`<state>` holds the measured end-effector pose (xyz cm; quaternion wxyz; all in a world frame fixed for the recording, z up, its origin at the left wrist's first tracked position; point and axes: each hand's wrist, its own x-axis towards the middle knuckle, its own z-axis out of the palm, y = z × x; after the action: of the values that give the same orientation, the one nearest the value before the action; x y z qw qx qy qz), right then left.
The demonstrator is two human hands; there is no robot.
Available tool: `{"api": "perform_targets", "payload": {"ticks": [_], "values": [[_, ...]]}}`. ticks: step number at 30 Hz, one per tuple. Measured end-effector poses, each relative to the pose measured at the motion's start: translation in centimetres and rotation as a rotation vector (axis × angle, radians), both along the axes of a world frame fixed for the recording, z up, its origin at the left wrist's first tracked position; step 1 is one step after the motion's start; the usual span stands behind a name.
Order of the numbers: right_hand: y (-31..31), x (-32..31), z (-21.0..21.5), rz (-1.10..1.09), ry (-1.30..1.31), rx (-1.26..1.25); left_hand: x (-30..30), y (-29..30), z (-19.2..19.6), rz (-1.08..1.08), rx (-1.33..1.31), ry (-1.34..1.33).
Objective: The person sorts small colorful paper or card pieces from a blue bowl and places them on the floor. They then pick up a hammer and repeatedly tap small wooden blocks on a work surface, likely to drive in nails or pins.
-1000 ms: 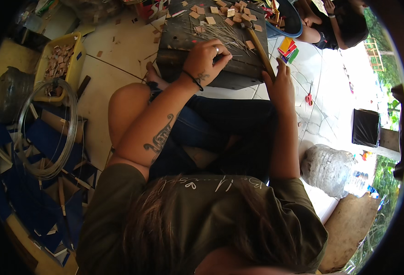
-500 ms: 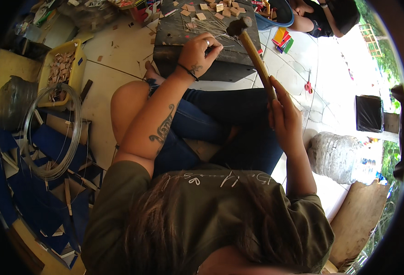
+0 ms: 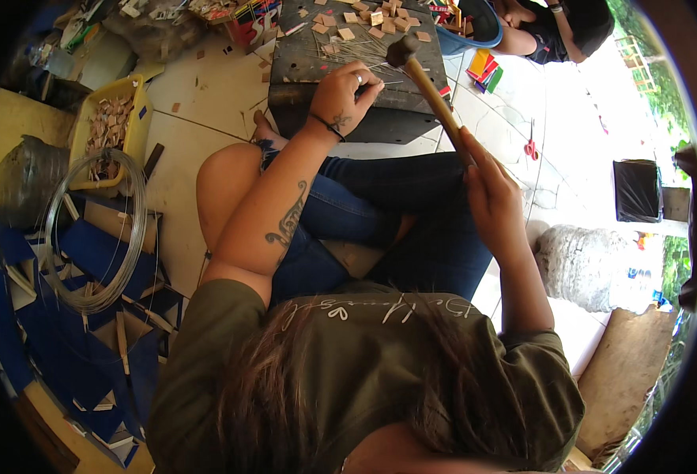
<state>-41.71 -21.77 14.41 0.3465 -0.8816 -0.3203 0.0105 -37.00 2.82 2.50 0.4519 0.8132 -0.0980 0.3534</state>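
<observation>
My right hand (image 3: 489,189) is closed round the wooden handle of a hammer (image 3: 431,96). Its dark head is raised over the right part of a low black work block (image 3: 400,110). At the block's near edge my left hand (image 3: 347,93) is pinched shut, and a thin piece of wire (image 3: 393,83) sticks out from its fingertips to the right. Beyond that hand, a bundle of thin wires (image 3: 356,54) lies across the block top. Several small square wooden pieces (image 3: 377,19) are scattered at the far side of the block.
A yellow crate (image 3: 140,118) of small wooden pieces stands at left, a wire coil (image 3: 137,237) beside it over blue pieces (image 3: 88,253). Red scissors (image 3: 531,148) lie on the tiles at right. A blue basin (image 3: 487,35) and another person's leg (image 3: 518,41) are at far right.
The hammer head has lowered slightly and shifted a little left. My left hand keeps its pinch near the block's edge, with the view itself shifting slightly.
</observation>
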Motion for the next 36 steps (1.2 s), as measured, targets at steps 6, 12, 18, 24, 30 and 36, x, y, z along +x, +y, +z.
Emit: {"api": "perform_targets", "payload": {"ticks": [6,12,18,24,30,36], "values": [[0.0,0.2,-0.3,0.032,-0.028,-0.004,-0.1,-0.2,-0.1,0.007,-0.008,-0.02],[0.1,0.1,-0.3,0.006,0.036,-0.033,-0.2,-0.1,-0.1,0.008,-0.009,0.003],[0.3,0.3,-0.3,0.022,0.036,-0.004,-0.2,-0.2,-0.2,0.009,-0.024,-0.001],[0.3,0.4,-0.6,-0.006,-0.004,0.042,-0.2,-0.3,0.0,0.022,-0.017,-0.008],[0.4,0.4,-0.5,-0.012,-0.012,0.03,-0.1,-0.3,0.0,0.02,-0.011,0.012],[-0.1,1.1,-1.1,-0.041,0.126,0.015,0.0,-0.2,-0.3,0.012,0.001,0.014]]}}
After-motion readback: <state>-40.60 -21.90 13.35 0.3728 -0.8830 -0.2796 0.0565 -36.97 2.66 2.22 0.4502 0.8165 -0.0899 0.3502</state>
